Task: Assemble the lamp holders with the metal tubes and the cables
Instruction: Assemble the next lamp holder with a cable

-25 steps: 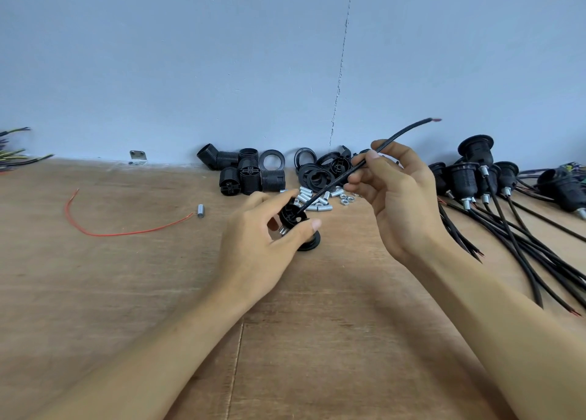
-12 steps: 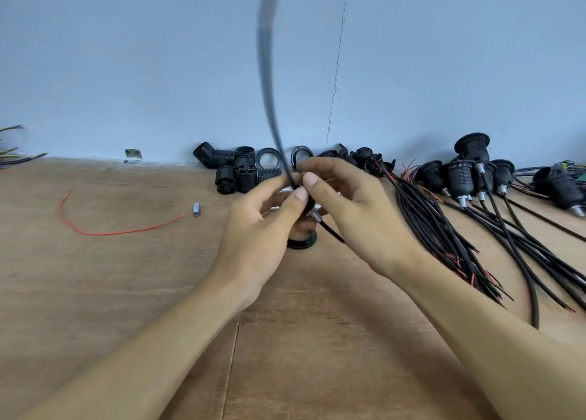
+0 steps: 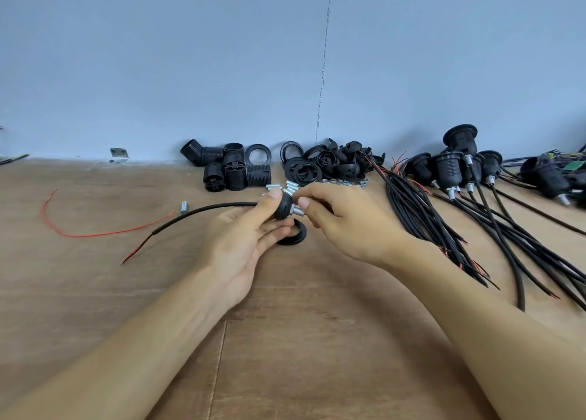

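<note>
My left hand [image 3: 241, 242] grips a black lamp holder cap [image 3: 283, 204] between thumb and fingers above the wooden table [image 3: 317, 340]. A short metal tube [image 3: 297, 211] sticks out of the cap to the right, and my right hand [image 3: 342, 219] pinches that tube with thumb and forefinger. A black cable [image 3: 196, 212] leaves the cap on the left side and trails down-left, ending in bare red wire tips near the table. Just under my hands lies a black ring [image 3: 293, 234] flat on the table.
Against the wall stand black threaded holder bodies [image 3: 234, 169], rings and caps [image 3: 329, 162], loose metal tubes [image 3: 290, 185] and nuts [image 3: 347, 182]. A bundle of black cables [image 3: 444, 226] and finished holders [image 3: 456, 166] fill the right. A red wire [image 3: 95, 233] and one tube [image 3: 183, 207] lie left.
The cable swung from pointing up-right, over the top, to lying out to the left through the cap. My right hand left the cable and now pinches the metal tube.
</note>
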Demonstrator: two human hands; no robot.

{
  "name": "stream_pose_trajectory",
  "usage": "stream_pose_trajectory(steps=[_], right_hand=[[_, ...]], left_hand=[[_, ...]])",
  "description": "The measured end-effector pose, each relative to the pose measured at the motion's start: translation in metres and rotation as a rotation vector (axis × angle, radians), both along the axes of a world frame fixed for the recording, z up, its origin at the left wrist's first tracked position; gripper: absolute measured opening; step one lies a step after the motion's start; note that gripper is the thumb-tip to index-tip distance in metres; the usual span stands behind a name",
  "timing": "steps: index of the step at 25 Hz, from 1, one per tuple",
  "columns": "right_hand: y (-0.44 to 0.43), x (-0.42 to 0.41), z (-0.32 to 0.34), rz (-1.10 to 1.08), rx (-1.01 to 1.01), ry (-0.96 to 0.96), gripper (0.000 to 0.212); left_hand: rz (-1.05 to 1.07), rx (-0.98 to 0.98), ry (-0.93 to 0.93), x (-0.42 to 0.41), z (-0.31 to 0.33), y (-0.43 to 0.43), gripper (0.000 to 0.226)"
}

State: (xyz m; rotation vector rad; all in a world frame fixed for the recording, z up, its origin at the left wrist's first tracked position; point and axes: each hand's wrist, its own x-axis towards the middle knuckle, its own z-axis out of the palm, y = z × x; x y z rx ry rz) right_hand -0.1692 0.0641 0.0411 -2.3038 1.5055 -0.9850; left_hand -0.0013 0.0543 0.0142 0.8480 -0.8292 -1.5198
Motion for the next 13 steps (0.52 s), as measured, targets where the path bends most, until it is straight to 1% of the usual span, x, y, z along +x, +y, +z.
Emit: stream_pose_trajectory(steps=[2,3,6,7,10,13], right_hand=[[-0.003,-0.009,0.0,-0.019,0.032,0.026,0.022],[-0.005,-0.017,0.0,-0.063,0.049,0.03,0.023],[-0.012,-0.046,-0.003,-0.304,0.082,0.084,0.026],[-0.014,-0.053,-0.005,-0.377,0.095,0.12,0.027],[-0.015,-0.061,-0.006,-0.563,0.123,0.219,0.028],[-0.017,-0.067,-0.002,-0.789,0.017,0.183,0.031]], left_hand=[[0.044,0.043,0.048,0.007,0.001,-0.006,0.04],[0.086,0.066,0.073,0.013,0.001,-0.011,0.037],[0.161,0.079,0.115,0.027,0.003,-0.021,0.017],[0.151,0.067,0.119,0.027,0.003,-0.02,0.016],[0.088,0.025,0.151,0.018,0.002,-0.014,0.024],[0.037,0.02,0.19,0.009,0.003,-0.008,0.027]])
